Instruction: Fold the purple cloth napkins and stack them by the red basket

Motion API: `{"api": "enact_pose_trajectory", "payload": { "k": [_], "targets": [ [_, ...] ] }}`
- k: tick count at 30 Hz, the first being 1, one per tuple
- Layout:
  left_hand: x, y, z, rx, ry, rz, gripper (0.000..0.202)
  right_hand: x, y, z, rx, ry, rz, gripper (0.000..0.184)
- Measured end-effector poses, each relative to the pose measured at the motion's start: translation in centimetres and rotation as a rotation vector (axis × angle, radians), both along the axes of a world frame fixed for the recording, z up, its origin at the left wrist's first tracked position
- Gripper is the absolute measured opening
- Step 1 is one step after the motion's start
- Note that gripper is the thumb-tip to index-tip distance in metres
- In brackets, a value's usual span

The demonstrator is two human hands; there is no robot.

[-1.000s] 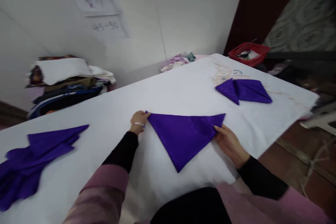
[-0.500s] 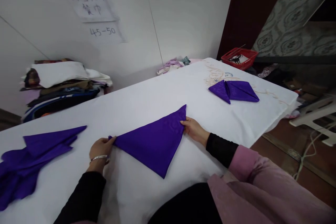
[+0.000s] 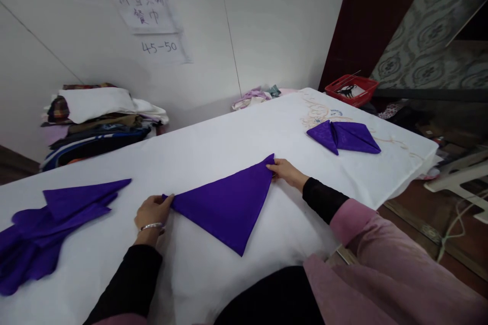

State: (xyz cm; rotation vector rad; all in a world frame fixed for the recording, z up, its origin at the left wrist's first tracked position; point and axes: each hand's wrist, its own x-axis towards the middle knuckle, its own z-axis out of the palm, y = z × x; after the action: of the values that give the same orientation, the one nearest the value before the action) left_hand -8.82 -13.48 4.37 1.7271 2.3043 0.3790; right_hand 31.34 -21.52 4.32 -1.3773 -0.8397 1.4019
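A purple napkin [image 3: 227, 202] folded into a triangle lies on the white table [image 3: 236, 137] in front of me, one point toward my body. My left hand [image 3: 153, 210], with a bracelet at the wrist, pinches its left corner. My right hand [image 3: 286, 171] pinches the far right corner, which points up the table. Both hands are closed on the cloth.
A pile of loose purple napkins [image 3: 49, 223] lies at the left. One folded purple napkin [image 3: 344, 135] rests at the far right by an embroidered patch. A red basket [image 3: 351, 90] stands beyond the table, stacked textiles [image 3: 95, 117] by the wall, small cloths [image 3: 254, 96] at the far edge.
The triangle has been turned on the table: its right corner swung away from me and its left corner came nearer and further left. Both hands kept hold of their corners.
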Motion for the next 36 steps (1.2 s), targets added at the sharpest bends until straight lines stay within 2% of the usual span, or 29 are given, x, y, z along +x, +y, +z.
{"api": "enact_pose_trajectory", "payload": {
  "k": [4, 8, 12, 14, 17, 21, 24, 27, 29, 33, 36],
  "targets": [
    [0.2, 0.0, 0.0, -0.026, 0.045, 0.005, 0.051, 0.7, 1.1, 0.8, 0.071, -0.052, 0.022, 0.009],
    [0.3, -0.2, 0.1, -0.016, 0.085, -0.028, 0.054, 1.4, 2.3, 0.6, 0.105, -0.147, 0.004, 0.012],
    [1.8, -1.1, 0.9, 0.148, 0.171, -0.104, 0.053, 1.8, 3.0, -0.3, 0.086, -0.151, -0.009, 0.014],
    [3.9, -1.9, 1.5, 0.29, 0.177, -0.225, 0.049, 2.0, 3.1, -0.7, 0.085, -0.15, -0.012, 0.016],
    [8.5, -3.5, 2.0, 0.392, 0.074, -0.538, 0.044, 2.3, 3.2, -1.1, 0.103, -0.154, -0.022, 0.017],
    [14.6, -6.6, 1.6, 0.252, -0.032, -0.986, 0.048, 2.7, 3.3, -1.4, 0.13, -0.178, -0.054, 0.016],
    [17.4, -8.5, 0.8, 0.134, -0.043, -1.161, 0.053, 3.0, 3.4, -1.7, 0.138, -0.189, -0.096, 0.021],
    [18.6, -8.9, 0.4, 0.06, -0.048, -1.186, 0.053, 3.2, 3.5, -2.0, 0.147, -0.182, -0.121, 0.029],
    [19.2, -8.1, 0.8, 0.065, -0.082, -1.172, 0.049, 3.3, 3.5, -2.1, 0.157, -0.172, -0.117, 0.031],
    [21.7, -4.2, 1.9, 0.157, -0.188, -1.108, 0.04, 3.2, 3.4, -2.2, 0.189, -0.151, -0.105, 0.034],
    [24.7, -1.1, 2.1, 0.12, -0.256, -1.0, 0.037, 3.0, 3.3, -2.1, 0.214, -0.133, -0.106, 0.037]
  ]
}}
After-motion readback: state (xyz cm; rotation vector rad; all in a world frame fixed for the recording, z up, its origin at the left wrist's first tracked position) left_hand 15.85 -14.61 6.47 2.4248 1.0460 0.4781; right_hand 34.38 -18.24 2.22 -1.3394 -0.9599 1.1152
